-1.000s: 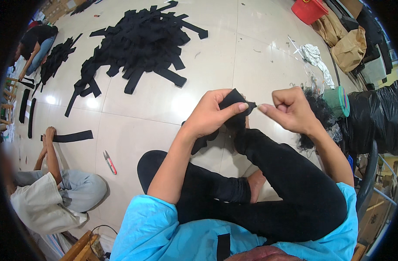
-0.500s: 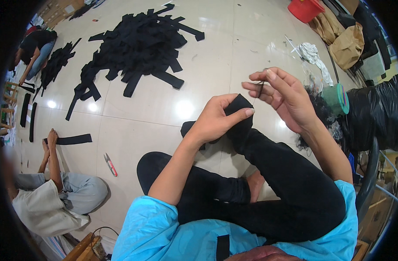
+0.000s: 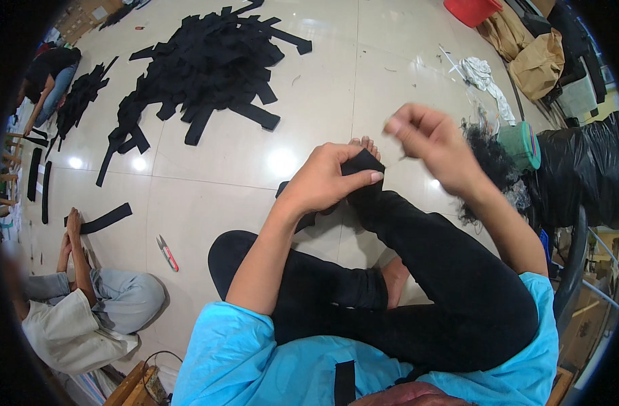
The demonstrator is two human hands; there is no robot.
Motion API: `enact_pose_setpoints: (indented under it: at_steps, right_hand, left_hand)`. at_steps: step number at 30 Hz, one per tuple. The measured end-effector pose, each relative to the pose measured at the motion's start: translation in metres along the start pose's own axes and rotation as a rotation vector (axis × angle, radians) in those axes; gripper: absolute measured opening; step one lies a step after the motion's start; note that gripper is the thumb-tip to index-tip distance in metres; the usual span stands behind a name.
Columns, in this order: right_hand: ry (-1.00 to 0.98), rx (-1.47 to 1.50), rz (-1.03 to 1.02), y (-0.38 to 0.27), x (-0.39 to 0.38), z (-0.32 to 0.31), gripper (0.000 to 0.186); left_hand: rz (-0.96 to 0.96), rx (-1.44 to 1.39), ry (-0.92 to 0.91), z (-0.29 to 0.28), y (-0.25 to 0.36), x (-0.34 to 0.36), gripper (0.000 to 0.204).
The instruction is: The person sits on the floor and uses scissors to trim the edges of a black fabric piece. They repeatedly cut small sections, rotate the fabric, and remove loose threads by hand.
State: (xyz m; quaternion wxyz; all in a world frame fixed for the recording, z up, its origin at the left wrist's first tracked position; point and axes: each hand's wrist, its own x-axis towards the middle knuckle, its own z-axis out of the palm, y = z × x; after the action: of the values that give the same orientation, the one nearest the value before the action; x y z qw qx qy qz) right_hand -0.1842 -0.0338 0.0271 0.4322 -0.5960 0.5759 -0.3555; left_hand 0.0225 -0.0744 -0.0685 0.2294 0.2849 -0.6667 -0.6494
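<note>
My left hand (image 3: 323, 177) is closed on a folded black fabric strip (image 3: 363, 162), with the thumb pressed on top near its corner. More of the dark cloth hangs below the hand, beside my trouser leg, and bare toes (image 3: 367, 145) show just beyond it. Up and to the right of the strip, apart from it, is my right hand (image 3: 436, 145), its fingers curled in a pinch. Motion smears those fingertips, and what they hold cannot be made out.
A heap of black strips (image 3: 208, 68) lies ahead on the tiled floor. Red-handled thread snips (image 3: 167, 254) lie left of my knee. On the left a person's hands (image 3: 74, 227) hold another strip (image 3: 108, 218). Dark fibres (image 3: 488, 162) and a green container (image 3: 522, 145) stand right.
My right hand's fingers have curled from spread, with dark thread among them, into a blurred pinch. My left hand keeps its hold on the strip. The person's strip at left has tilted.
</note>
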Motion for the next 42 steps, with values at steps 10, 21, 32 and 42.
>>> enact_pose_setpoints:
  at_steps: [10,21,32,42]
  right_hand:
    - [-0.135,-0.735,-0.348,-0.003,-0.004,0.001,0.024]
    - [-0.276,-0.413,0.094,-0.008,0.008,-0.011,0.035]
    - [-0.130,-0.181,0.185,-0.002,0.017,-0.025,0.039]
    - [-0.107,-0.206,0.186,-0.006,0.017,-0.030,0.050]
  left_hand:
    - [0.076,-0.087,0.119,-0.004,-0.001,-0.001,0.027]
    - [0.241,0.177,0.304,-0.004,-0.003,0.002,0.024]
    - [0.125,-0.252,0.071,0.006,0.008,-0.001,0.027]
    - [0.414,0.293,0.403,-0.002,0.013,-0.003,0.025]
